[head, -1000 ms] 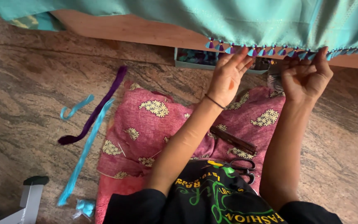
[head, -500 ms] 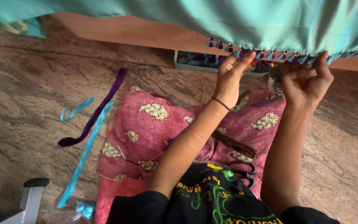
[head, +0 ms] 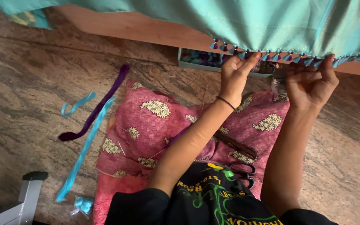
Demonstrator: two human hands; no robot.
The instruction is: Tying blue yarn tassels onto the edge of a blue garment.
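A teal cloth [head: 246,25] hangs down from the top of the view, its lower edge trimmed with a row of small teal and purple tassels [head: 271,55], and both hands are raised to that edge. The left hand [head: 235,75], a thin dark band on its wrist, reaches up with fingers extended and slightly spread, the fingertips touching the tassels near the middle of the row; whether it pinches one or merely rests against them cannot be told. The right hand [head: 311,81] is just beside it, curled more tightly, with thumb and fingers drawn together at the hem, apparently pinching the tasselled edge. Behind the hands, under the cloth, a shallow box [head: 201,58] of coloured thread sits on the stone floor [head: 26,96]. Below the forearms lies a pink cushion [head: 155,125] with pale flower motifs, and black-handled scissors [head: 240,171] rest on it near the person's lap, with a dark narrow strip [head: 236,143] just above them. To the left on the floor lie a purple strand [head: 96,106] and teal strands [head: 84,146], well apart from both hands.
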